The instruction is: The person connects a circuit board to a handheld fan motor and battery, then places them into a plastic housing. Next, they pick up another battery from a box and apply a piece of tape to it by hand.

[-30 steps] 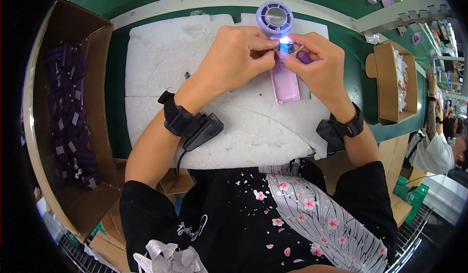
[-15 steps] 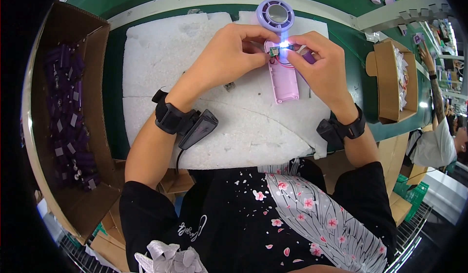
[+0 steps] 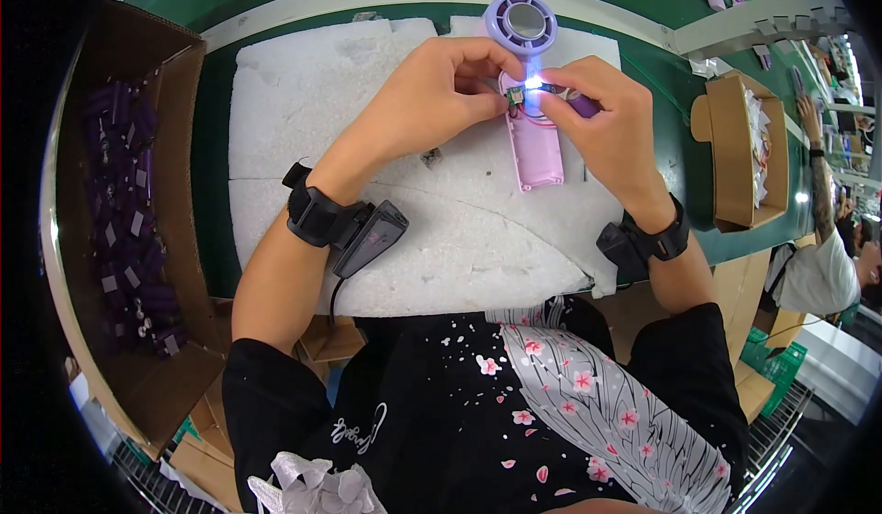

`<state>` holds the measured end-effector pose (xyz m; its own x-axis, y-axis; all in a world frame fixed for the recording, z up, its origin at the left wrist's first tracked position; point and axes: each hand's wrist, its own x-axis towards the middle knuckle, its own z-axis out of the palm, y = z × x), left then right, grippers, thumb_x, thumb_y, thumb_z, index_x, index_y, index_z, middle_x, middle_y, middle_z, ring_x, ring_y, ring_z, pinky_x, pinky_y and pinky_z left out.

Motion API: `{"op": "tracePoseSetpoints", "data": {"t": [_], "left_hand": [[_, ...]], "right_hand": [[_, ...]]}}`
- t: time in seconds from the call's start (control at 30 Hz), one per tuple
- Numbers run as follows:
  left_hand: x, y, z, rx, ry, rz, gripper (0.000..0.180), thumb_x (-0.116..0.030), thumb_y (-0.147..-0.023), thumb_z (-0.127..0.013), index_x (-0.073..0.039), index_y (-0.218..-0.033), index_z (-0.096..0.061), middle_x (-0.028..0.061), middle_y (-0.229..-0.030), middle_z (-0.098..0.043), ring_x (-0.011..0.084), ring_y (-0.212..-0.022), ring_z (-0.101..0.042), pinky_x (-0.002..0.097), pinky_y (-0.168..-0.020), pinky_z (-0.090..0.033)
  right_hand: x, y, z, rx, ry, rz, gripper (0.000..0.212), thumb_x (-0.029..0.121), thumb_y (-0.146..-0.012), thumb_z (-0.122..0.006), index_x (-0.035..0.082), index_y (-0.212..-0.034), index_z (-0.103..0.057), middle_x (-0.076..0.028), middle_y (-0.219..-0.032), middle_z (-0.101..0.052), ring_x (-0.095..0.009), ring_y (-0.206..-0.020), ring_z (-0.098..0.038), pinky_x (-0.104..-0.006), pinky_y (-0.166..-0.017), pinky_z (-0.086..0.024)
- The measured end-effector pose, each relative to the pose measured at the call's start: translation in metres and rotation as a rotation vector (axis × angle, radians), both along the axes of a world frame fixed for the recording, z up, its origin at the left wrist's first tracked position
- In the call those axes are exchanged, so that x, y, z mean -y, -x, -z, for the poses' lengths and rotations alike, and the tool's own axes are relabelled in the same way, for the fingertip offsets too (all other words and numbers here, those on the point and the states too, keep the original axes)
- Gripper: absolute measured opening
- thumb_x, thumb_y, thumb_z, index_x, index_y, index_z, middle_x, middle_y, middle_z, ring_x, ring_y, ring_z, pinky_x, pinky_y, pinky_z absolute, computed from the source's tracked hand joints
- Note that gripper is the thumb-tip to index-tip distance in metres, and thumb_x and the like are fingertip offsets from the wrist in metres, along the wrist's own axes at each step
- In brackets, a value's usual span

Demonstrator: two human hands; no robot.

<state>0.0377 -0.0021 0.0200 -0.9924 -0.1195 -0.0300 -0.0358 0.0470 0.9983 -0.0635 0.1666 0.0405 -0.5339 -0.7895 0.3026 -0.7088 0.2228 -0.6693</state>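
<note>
A purple handheld fan with a round head (image 3: pixel 522 23) lies on a white foam sheet (image 3: pixel 303 91), its pink handle shell (image 3: pixel 539 160) opened toward me. My left hand (image 3: pixel 427 96) pinches the left end of a small green circuit board (image 3: pixel 515 98) over the shell. From the other side, my right hand (image 3: pixel 606 114) has thumb and index finger closed on the board's right part. A bright blue-white light (image 3: pixel 534 82) glows between the fingertips. Thin red and blue wires run under the board. A purple cylindrical battery (image 3: pixel 582 103) shows beside my right fingers, partly hidden.
At the left stands a deep cardboard box (image 3: pixel 175 192) holding many purple cylinders. A smaller cardboard box (image 3: pixel 730 160) with white bags and wires sits to the right on the green table (image 3: pixel 675 160). Another person (image 3: pixel 818 271) works at the far right.
Both hands keep their grip, with only a slight shift of the fingers. The light stays on. At the far right the other person's hand has moved slightly.
</note>
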Motion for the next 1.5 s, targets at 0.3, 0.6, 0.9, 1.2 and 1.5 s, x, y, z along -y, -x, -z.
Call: {"op": "tracePoseSetpoints", "data": {"t": [0.3, 0.6, 0.9, 1.2, 1.5], "left_hand": [[0.0, 0.0, 0.0, 0.028, -0.051, -0.014, 0.019, 0.001, -0.075, -0.058, 0.001, -0.094, -0.06, 0.0063, -0.087, -0.065, 0.0096, -0.075, -0.06, 0.0229, -0.072, -0.047], [0.002, 0.001, 0.002, 0.026, -0.075, 0.006, 0.02, 0.004, -0.075, -0.058, 0.001, -0.094, -0.06, 0.0061, -0.087, -0.065, 0.0094, -0.076, -0.06, 0.0229, -0.072, -0.048], [0.002, 0.001, 0.001, 0.026, -0.092, 0.016, 0.02, 0.004, -0.075, -0.057, 0.001, -0.094, -0.059, 0.0063, -0.088, -0.065, 0.0097, -0.076, -0.06, 0.023, -0.073, -0.048], [-0.007, 0.001, 0.004, 0.014, -0.001, -0.067, 0.023, 0.0, -0.075, -0.055, -0.003, -0.095, -0.066, 0.0068, -0.083, -0.066, 0.0097, -0.072, -0.059, 0.0232, -0.068, -0.047], [-0.008, 0.001, -0.003, 0.085, 0.217, -0.025, 0.028, -0.001, -0.076, -0.053, -0.002, -0.101, -0.065, 0.0062, -0.098, -0.063, 0.0098, -0.079, -0.057, 0.0224, -0.072, -0.046]], "right_hand": [[0.0, -0.001, 0.0, -0.038, -0.051, 0.013, 0.019, 0.002, -0.069, -0.068, 0.0, -0.088, -0.065, -0.008, -0.077, -0.062, -0.015, -0.063, -0.056, -0.0219, -0.056, -0.044], [-0.001, -0.001, 0.0, -0.074, -0.037, -0.011, 0.018, 0.002, -0.069, -0.068, 0.001, -0.087, -0.065, -0.008, -0.075, -0.06, -0.016, -0.061, -0.055, -0.0232, -0.055, -0.043], [0.0, -0.001, 0.001, -0.097, -0.014, -0.038, 0.02, 0.002, -0.069, -0.068, 0.002, -0.089, -0.065, -0.008, -0.075, -0.06, -0.017, -0.061, -0.055, -0.0237, -0.054, -0.043], [0.001, 0.001, 0.006, -0.062, 0.0, -0.018, 0.018, 0.006, -0.072, -0.069, 0.001, -0.089, -0.064, -0.007, -0.073, -0.06, -0.013, -0.06, -0.054, -0.0221, -0.054, -0.042], [-0.001, 0.011, -0.01, 0.313, -0.253, -0.056, 0.022, 0.009, -0.073, -0.069, 0.0, -0.086, -0.054, -0.001, -0.072, -0.052, -0.003, -0.059, -0.043, -0.0177, -0.054, -0.037]]}}
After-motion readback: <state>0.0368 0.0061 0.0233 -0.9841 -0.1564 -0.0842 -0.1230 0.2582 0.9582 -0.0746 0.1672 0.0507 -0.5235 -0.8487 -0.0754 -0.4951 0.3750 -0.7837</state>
